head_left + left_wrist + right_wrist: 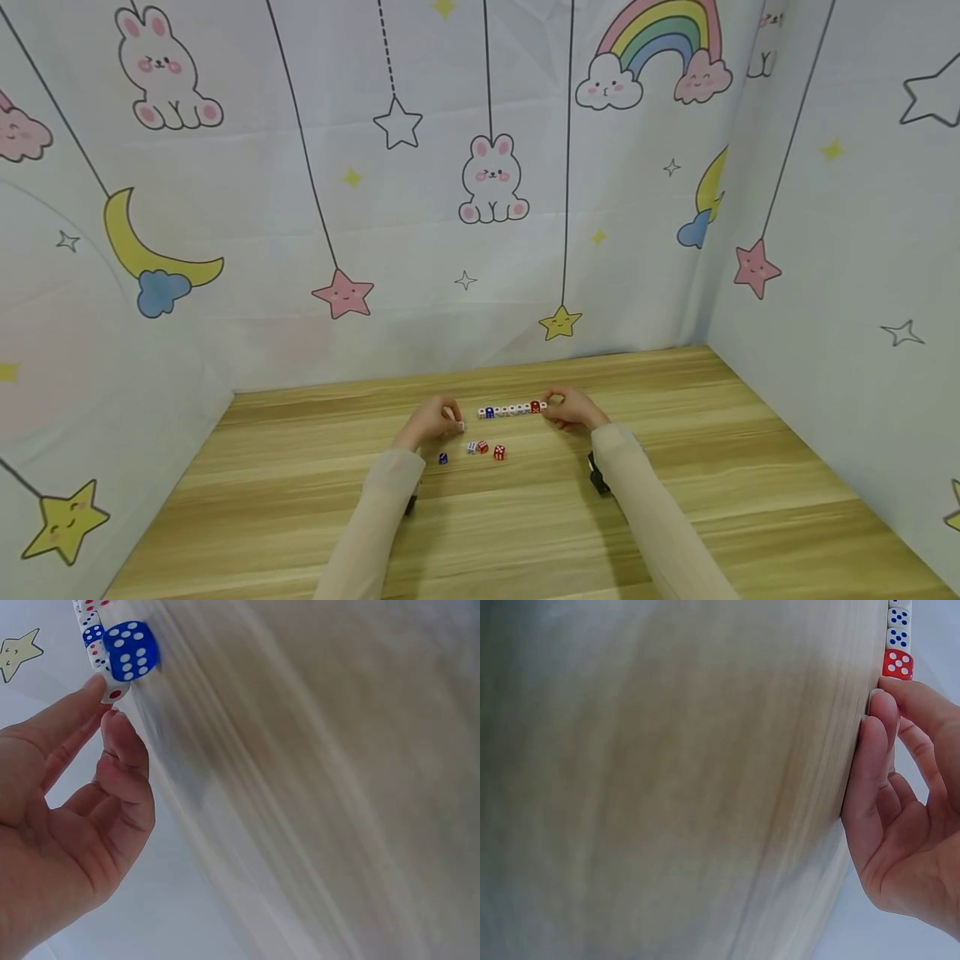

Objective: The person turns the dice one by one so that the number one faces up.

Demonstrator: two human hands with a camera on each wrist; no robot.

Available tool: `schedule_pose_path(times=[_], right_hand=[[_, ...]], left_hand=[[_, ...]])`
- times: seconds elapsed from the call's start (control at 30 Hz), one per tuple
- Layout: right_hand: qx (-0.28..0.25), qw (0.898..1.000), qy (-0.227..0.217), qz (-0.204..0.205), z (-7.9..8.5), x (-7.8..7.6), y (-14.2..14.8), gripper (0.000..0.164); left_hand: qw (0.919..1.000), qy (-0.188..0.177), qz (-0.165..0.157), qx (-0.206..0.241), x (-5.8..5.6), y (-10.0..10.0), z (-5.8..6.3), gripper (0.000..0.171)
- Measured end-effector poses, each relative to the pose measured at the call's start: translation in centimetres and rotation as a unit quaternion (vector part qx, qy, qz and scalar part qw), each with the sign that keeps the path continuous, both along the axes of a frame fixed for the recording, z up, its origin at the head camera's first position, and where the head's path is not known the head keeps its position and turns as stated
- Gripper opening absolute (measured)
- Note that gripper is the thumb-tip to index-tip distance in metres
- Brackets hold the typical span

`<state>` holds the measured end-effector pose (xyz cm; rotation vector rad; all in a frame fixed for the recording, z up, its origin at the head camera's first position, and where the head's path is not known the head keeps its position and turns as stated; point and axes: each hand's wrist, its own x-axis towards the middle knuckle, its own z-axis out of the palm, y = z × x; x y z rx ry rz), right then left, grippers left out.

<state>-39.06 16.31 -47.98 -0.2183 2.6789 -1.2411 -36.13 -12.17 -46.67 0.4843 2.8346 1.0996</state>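
A straight row of dice (512,409), mostly white with a blue die (490,412) near its left end and a red die (535,407) near its right, lies on the table. Left of the row, my left hand (433,421) pinches a white die (116,691) showing one red dot between thumb and fingertip. My right hand (573,410) is at the row's right end, its thumb and finger pinching the white end die (543,406). In the right wrist view the fingers hide that die, just beside the red one (898,664).
Nearer to me lie several loose dice: a blue one (443,458), a white one (472,447) and two red ones, one beside the white die and a red die (499,452) farther right. The wood-grain table (525,525) meets a printed cloth wall (420,333) behind.
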Motion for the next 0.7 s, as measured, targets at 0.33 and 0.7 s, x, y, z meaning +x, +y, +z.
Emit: schedule_pose_path(times=[0.33,0.7], right_hand=[[-0.010,1.000,-0.008,0.003,-0.2,-0.4,0.2,0.020],[-0.013,0.999,-0.004,0.034,-1.4,-1.8,0.9,0.021]], left_hand=[[0.9999,-0.011,-0.012,0.001,0.0,0.1,-0.2,0.010],[0.9996,-0.008,-0.021,-0.015,-0.1,0.5,-0.1,0.011]])
